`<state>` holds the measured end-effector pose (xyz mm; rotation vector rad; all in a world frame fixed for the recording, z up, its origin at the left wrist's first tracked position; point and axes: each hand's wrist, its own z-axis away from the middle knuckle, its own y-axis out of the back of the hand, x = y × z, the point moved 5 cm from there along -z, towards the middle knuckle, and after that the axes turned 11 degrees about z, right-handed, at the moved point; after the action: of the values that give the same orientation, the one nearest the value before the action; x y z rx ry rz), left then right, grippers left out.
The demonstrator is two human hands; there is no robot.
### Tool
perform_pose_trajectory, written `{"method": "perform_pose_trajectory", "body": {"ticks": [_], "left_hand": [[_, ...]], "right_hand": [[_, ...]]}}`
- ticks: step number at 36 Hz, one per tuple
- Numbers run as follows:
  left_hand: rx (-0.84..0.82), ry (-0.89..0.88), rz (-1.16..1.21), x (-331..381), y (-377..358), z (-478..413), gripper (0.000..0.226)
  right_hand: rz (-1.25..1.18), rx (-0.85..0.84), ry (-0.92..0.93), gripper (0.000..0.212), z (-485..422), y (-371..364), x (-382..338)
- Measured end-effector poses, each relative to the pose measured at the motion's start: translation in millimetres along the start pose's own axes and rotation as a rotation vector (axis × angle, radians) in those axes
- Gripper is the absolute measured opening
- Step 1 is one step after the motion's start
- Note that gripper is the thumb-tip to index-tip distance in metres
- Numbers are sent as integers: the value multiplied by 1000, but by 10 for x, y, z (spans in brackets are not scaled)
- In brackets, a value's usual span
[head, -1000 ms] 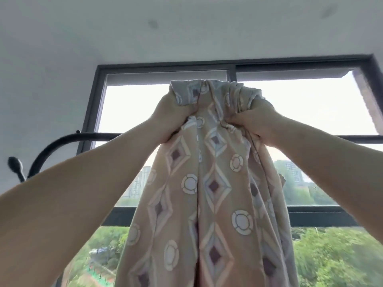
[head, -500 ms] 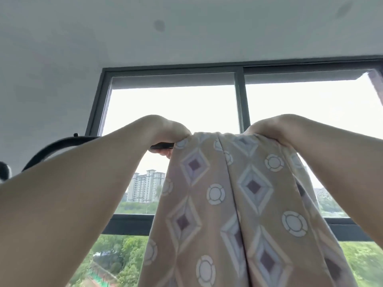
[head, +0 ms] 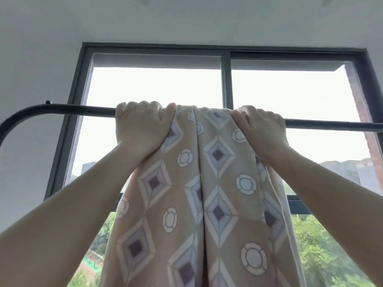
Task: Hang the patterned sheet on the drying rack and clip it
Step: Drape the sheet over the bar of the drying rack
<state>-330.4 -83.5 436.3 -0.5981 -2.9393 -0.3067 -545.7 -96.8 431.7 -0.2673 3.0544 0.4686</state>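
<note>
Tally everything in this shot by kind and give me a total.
hands: 2 (left hand, right hand)
patterned sheet: 1
drying rack bar: 1
window: 1
Total: 5

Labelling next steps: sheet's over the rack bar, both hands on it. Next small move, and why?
Probably slide the left hand and right hand apart along the rack bar, spreading the sheet. It hangs bunched in folds between the two grips, and no clip is in view yet.
</note>
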Motion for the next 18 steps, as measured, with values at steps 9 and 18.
{"method": "perform_pose_trajectory", "body": {"ticks": [9, 18], "left_hand": [[21, 189, 785, 65, -84, 606, 74], [-212, 403, 770, -47, -213, 1075, 60]], "right_hand": [[-855, -154, -33, 96, 710, -93, -83], [-788, -252, -14, 86, 1102, -167, -27]]}}
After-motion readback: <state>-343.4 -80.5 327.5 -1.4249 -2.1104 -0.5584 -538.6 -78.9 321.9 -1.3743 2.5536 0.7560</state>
